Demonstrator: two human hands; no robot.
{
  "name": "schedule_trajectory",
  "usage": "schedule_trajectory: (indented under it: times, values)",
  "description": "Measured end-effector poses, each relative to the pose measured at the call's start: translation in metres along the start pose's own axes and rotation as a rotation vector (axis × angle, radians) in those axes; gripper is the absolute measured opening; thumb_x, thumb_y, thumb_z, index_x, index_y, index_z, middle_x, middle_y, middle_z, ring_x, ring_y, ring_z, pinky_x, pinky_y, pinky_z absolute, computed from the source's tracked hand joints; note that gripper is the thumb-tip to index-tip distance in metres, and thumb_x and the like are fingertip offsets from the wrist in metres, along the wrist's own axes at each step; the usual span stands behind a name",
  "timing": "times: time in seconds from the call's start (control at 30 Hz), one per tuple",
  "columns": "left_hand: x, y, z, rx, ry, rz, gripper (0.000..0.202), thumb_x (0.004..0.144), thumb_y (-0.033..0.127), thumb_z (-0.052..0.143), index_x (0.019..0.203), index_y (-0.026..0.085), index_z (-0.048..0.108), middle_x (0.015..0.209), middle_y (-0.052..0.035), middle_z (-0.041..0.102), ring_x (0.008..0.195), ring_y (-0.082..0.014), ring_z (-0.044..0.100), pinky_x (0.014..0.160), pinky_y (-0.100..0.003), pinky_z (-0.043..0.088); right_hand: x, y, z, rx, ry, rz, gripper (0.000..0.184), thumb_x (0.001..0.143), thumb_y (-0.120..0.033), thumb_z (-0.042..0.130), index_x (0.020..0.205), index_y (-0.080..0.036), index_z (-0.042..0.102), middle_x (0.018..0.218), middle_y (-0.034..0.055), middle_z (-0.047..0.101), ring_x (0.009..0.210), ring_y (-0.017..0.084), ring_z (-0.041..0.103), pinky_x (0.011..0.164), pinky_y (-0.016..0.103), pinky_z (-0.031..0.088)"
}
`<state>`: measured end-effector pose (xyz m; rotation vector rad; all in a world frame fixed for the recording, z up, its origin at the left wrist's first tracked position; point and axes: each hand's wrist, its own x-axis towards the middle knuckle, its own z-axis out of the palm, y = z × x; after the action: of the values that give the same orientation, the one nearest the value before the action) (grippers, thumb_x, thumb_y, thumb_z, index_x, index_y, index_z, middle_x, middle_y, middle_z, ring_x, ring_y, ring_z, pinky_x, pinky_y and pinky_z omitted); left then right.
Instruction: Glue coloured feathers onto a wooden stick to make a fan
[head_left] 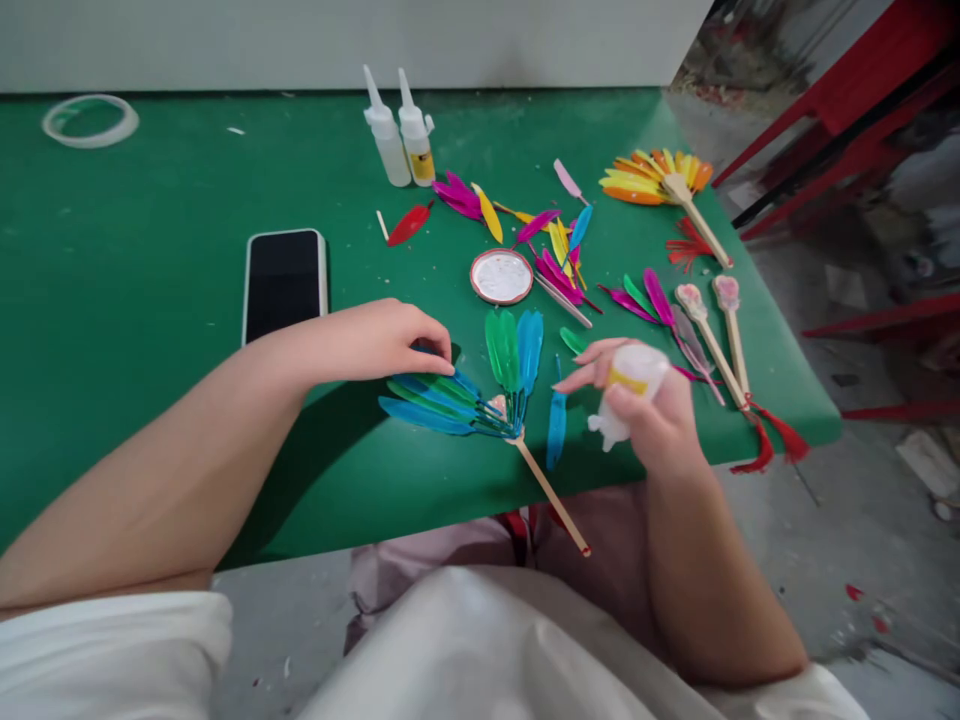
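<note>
A feather fan (553, 497) lies at the table's front edge, its thin wooden handle jutting out over my lap. Blue and green feathers spread from its head in two groups with a gap between them. My left hand (386, 340) reaches over the left group, fingers curled and closed on the feather tips. In my right hand (666, 410) is a small white glue bottle (646, 366) with a yellow label, tilted nozzle-down. The index finger of that hand extends to a loose blue feather (556, 430) beside the fan; whether it touches cannot be made out.
Two glue bottles (390, 145) stand at the back. A round white-filled dish (501, 277) sits mid-table among loose coloured feathers (555, 270). Right: an orange-yellow fan (645, 185) and two tasselled wooden sticks (731, 330). Left: a phone (283, 285) and tape roll (90, 121).
</note>
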<state>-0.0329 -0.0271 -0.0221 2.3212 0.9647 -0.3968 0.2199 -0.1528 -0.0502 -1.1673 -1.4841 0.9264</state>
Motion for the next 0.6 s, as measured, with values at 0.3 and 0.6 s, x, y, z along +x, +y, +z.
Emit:
schedule_trajectory:
  times: [0.3, 0.6]
  values:
    - [0.003, 0.004, 0.000, -0.069, 0.008, 0.048, 0.028, 0.082, 0.042, 0.048, 0.083, 0.021, 0.067, 0.080, 0.0040, 0.068, 0.067, -0.0097, 0.057, 0.060, -0.019, 0.035, 0.002, -0.029, 0.022, -0.729, -0.607, -0.275, 0.025, 0.076, -0.033, 0.061, 0.096, -0.018, 0.064, 0.104, 0.0079, 0.064, 0.119, 0.024, 0.047, 0.108, 0.044, 0.029]
    - [0.004, 0.005, 0.006, -0.094, 0.082, 0.049, 0.028, 0.082, 0.043, 0.050, 0.092, 0.023, 0.068, 0.087, 0.0036, 0.069, 0.071, -0.0109, 0.059, 0.061, -0.019, 0.037, 0.005, -0.028, 0.012, -0.653, -0.506, -0.237, 0.021, 0.076, -0.035, 0.064, 0.093, -0.023, 0.062, 0.093, 0.0046, 0.066, 0.112, 0.026, 0.052, 0.098, 0.047, 0.039]
